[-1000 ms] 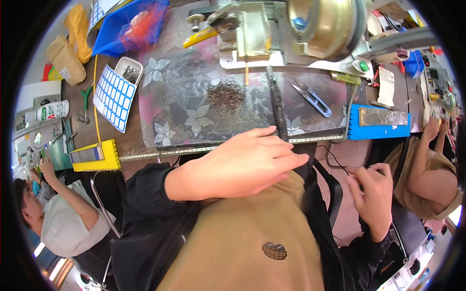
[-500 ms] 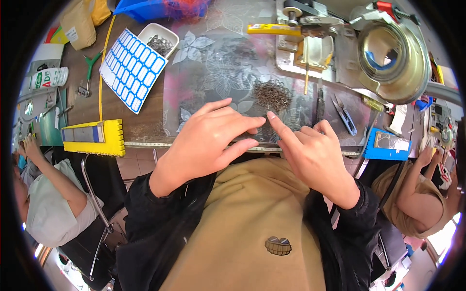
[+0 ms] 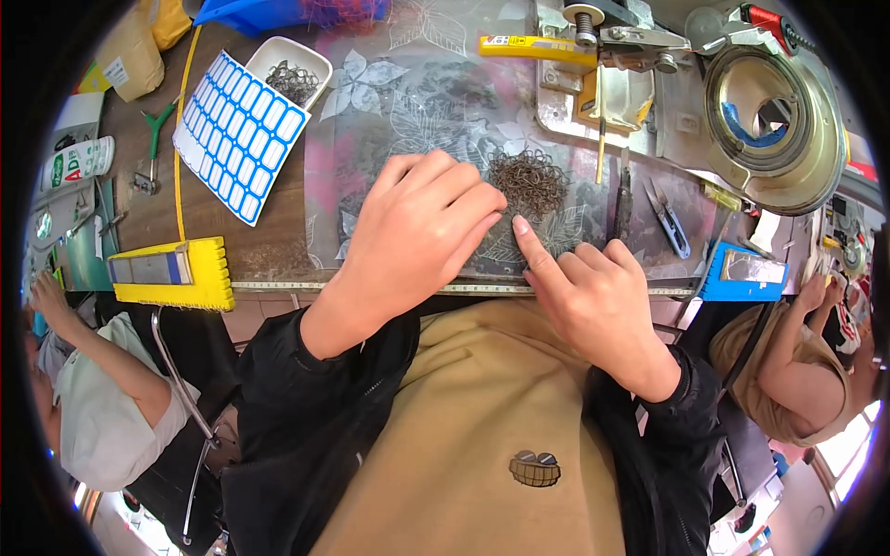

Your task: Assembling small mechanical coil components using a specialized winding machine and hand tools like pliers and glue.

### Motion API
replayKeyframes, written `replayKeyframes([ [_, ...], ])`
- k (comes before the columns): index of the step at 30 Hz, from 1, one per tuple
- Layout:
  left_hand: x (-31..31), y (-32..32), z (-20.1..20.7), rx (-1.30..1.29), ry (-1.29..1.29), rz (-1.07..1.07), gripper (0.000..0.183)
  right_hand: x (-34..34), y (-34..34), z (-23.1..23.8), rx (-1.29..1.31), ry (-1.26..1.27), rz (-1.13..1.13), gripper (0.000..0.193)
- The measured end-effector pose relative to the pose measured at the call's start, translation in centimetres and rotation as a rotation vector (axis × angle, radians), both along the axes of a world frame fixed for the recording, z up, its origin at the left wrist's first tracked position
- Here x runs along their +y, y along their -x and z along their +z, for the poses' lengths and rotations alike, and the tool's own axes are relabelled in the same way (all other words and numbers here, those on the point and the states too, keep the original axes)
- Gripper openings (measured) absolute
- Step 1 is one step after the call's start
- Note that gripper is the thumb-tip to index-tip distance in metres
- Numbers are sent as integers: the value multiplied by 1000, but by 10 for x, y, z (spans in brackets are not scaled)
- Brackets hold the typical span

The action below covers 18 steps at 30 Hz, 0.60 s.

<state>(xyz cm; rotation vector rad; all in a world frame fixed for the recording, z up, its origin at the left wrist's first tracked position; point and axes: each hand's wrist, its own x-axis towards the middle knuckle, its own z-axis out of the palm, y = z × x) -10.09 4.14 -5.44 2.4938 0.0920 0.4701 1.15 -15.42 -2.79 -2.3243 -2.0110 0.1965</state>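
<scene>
A loose pile of small dark hook-shaped wire pieces (image 3: 528, 183) lies on the table before me. My left hand (image 3: 417, 222) is at the pile's left edge, its fingers bunched and thumb and forefinger closed together. Whatever may be between those tips is hidden or too small to see. Just below the pile, my right hand (image 3: 598, 306) has its forefinger stretched toward the left fingertips, while the other fingers curl loosely. No object shows in it. Similar wire pieces fill part of a white dish (image 3: 324, 74), which a sheet of blue-edged labels (image 3: 243, 134) partly overlaps.
Right of the pile are a dark slim tool (image 3: 622, 199) and blue-handled snips (image 3: 669, 222). A metal machine (image 3: 640, 93) and a large round metal reel (image 3: 783, 130) stand beyond. Yellow (image 3: 171, 273) and blue (image 3: 744, 273) holders flank the table edge. People sit on both sides.
My left hand has moved up to the pile's edge, its fingers drawing together from a more spread pose. My right hand stays nearly in place. The view has shifted slightly.
</scene>
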Motion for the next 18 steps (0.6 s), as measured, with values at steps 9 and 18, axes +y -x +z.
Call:
replayKeyframes([
  [9,-3,-3,-9,-31,-193,-30,16,-1,-5,-2,6,-5,11,60],
  [18,-5,-4,-1,-4,-215,-77,16,-1,-9,3,27,-38,9,50],
])
